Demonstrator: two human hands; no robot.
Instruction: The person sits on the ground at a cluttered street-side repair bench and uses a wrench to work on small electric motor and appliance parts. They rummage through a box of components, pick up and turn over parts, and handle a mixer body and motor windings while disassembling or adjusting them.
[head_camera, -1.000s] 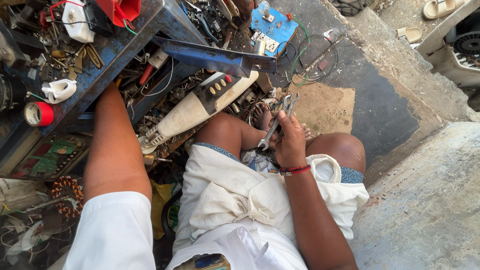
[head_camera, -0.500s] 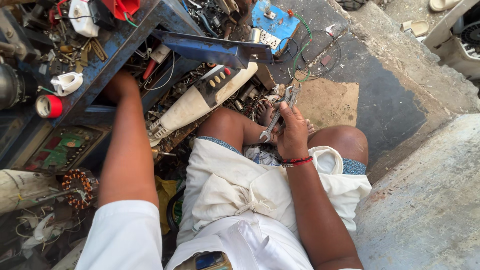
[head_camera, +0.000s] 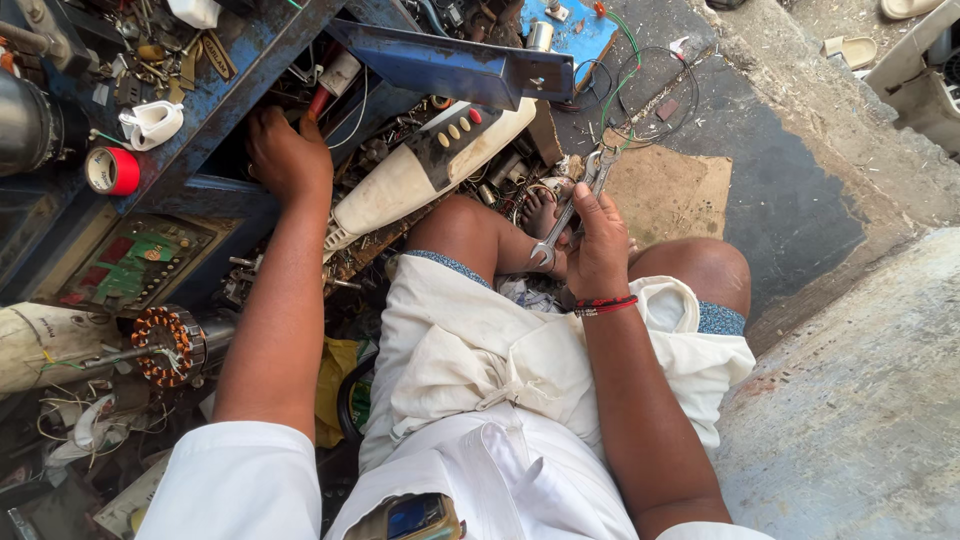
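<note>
The right hand (head_camera: 600, 245) is gripping, fingers clamped, a spanner (head_camera: 570, 215) mid-shaft, likely stiff, heavy, slippery steel, while the left hand (head_camera: 288, 155), fingers curled, is reaching into the toolbox (head_camera: 250, 60).

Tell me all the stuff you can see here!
Spanners: a few, silver, in the right hand.
Tape roll: one, red, on the blue shelf.
Appliance body: one, cream with buttons, beside the knee.
Motor winding: one, copper, low on the left.
Circuit board: one, green, below the shelf.
Cardboard: one, brown, on the floor.
Left hand: reaching into the cluttered shelf.
Right hand: red thread on the wrist.
</note>
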